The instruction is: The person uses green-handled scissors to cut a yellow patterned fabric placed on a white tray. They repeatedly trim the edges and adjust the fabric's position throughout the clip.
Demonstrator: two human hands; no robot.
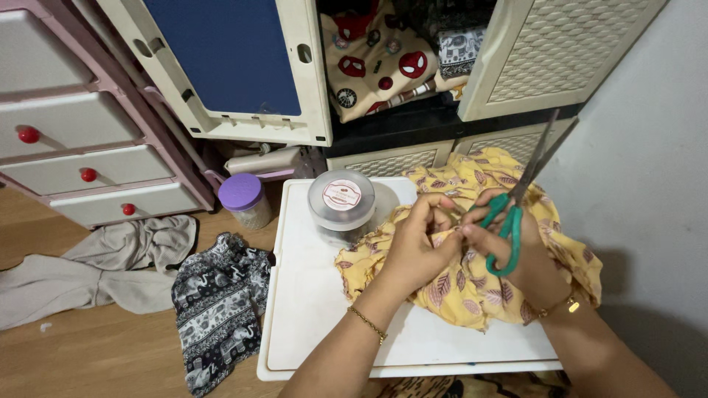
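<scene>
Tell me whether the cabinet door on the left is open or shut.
Open. The blue-panelled cabinet door swings outward at an angle, and folded printed fabrics show on the shelf beside it.

jar (pixel 341 200) | clear, round | white board; lid label (pixel 341 194) | round, white-red

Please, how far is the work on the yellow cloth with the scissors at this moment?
Done: no finished cut shows. In hand: the left hand pinches a fold of the yellow leaf-print cloth on the white board; the right hand holds green-handled scissors, blades pointing up and away. Left: apparently the whole cloth.
</scene>
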